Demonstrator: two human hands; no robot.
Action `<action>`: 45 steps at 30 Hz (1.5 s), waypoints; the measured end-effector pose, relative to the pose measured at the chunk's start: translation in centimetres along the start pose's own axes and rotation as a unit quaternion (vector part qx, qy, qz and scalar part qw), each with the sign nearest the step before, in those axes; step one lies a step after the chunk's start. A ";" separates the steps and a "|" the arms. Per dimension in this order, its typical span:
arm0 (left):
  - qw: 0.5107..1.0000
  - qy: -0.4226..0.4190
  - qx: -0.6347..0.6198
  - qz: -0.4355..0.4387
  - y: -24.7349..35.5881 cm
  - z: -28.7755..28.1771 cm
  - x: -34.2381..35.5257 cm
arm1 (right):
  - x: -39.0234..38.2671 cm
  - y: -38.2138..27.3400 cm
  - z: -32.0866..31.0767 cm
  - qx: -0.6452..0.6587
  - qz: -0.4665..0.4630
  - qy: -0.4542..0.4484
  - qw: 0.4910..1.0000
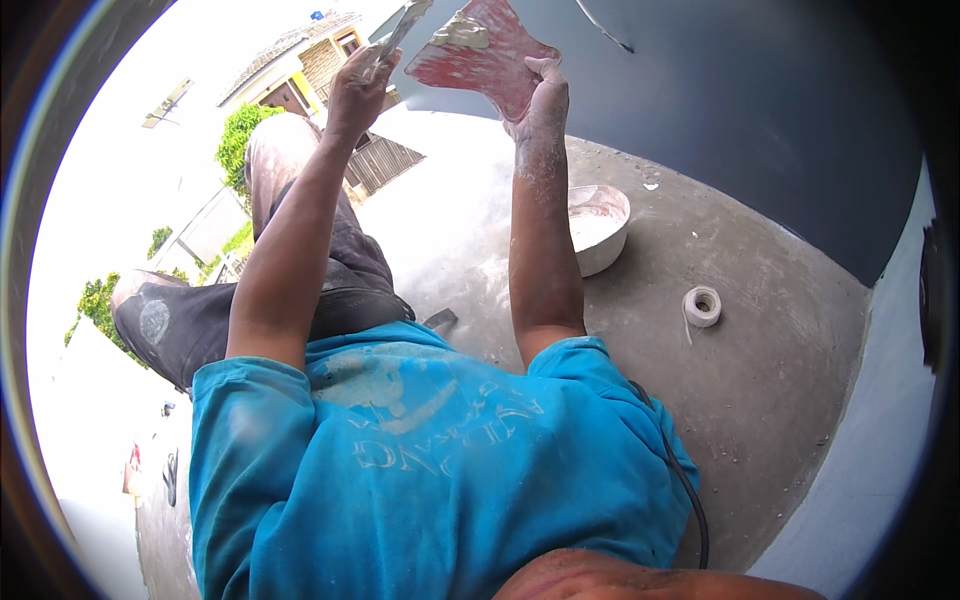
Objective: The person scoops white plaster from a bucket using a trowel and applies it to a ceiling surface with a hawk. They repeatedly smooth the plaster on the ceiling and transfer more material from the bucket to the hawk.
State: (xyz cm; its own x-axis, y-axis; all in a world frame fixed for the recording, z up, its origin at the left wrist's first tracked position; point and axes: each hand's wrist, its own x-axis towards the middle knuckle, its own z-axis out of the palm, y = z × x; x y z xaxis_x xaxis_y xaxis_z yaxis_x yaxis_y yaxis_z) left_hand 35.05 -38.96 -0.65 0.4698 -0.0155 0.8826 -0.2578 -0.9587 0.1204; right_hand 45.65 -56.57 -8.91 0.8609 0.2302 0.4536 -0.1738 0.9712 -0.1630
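My left hand (358, 92), dusted with white, is closed around a putty knife (404, 28) held up with its blade toward the upper edge. My right hand (542, 105), also coated in white, grips a flat red plaster board (478, 72) by its narrow end. White smears cover the board, and a thick lump of pale putty (462, 32) sits near its top. Both tools are raised side by side in front of the dark grey wall (740, 110), with a gap between them. Below my right wrist stands a white tub (602, 240) with white paste inside.
A roll of white tape (703, 306) lies on the grey concrete floor (760, 380), its loose end trailing. A wire (605, 28) sticks out near the wall's top. My bent legs (345, 250) are at the left. Beyond are a fence (385, 165) and a house (320, 68).
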 end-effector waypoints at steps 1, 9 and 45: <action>1.000 0.004 -0.003 0.005 0.1 -0.1 0.0 | -0.2 0.2 0.4 0.016 0.011 0.004 1.000; 0.982 0.034 0.073 0.172 1.0 -0.3 0.1 | -1.3 0.5 2.2 0.031 0.043 -0.035 0.998; 0.943 0.037 0.275 0.185 0.6 -3.9 1.2 | -1.8 -0.1 2.5 0.067 -0.046 -0.056 0.995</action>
State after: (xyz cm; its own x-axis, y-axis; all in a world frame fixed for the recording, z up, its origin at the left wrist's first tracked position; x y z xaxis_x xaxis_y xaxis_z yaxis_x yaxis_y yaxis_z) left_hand 32.21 -38.41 2.26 0.3675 -0.3768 0.8503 0.0936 -0.8946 -0.4369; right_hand 42.91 -56.93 -7.49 0.8186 0.1388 0.5574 -0.1662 0.9861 -0.0016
